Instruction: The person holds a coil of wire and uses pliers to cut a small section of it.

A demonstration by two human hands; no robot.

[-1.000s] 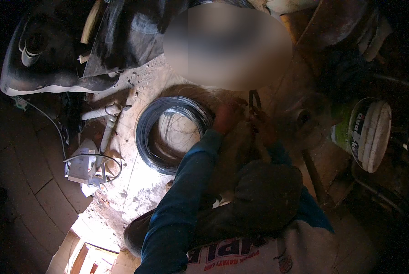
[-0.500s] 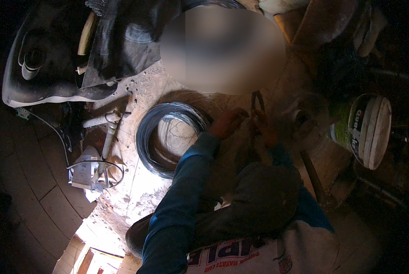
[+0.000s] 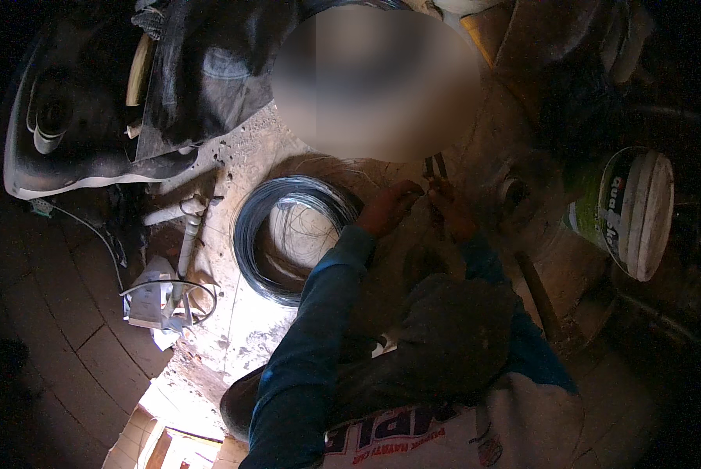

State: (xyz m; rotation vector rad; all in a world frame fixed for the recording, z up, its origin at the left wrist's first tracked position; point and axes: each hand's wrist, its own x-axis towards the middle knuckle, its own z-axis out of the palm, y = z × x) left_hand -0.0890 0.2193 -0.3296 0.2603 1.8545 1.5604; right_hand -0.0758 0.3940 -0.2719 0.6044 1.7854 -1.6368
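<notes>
In the middle, my right hand [image 3: 450, 209] is closed around a dark tool that looks like pliers [image 3: 436, 166]; two narrow prongs stick out beyond the fingers. Close by on its left is my left hand [image 3: 389, 209], fingers bent together in a pinch near the tool. Whatever the pinch holds is too small and dark to make out. A thick coil of thin grey metal wire [image 3: 250, 241] lies on the floor just left of my left hand, partly covered by my left sleeve. Loose thin strands cross the coil's centre.
A white-and-green bucket [image 3: 636, 215] lies tilted at the right. White pipe pieces [image 3: 184, 234] lie left of the coil, by a pale box [image 3: 148, 301] with a looped cable. A dark sheet [image 3: 209, 86] and wooden handle [image 3: 139, 70] are upper left. A blurred oval covers the top middle.
The prongs of the pliers now lean more to the left and look closer together. My right hand has turned slightly; both hands stay near the same spot. The view has shifted slightly.
</notes>
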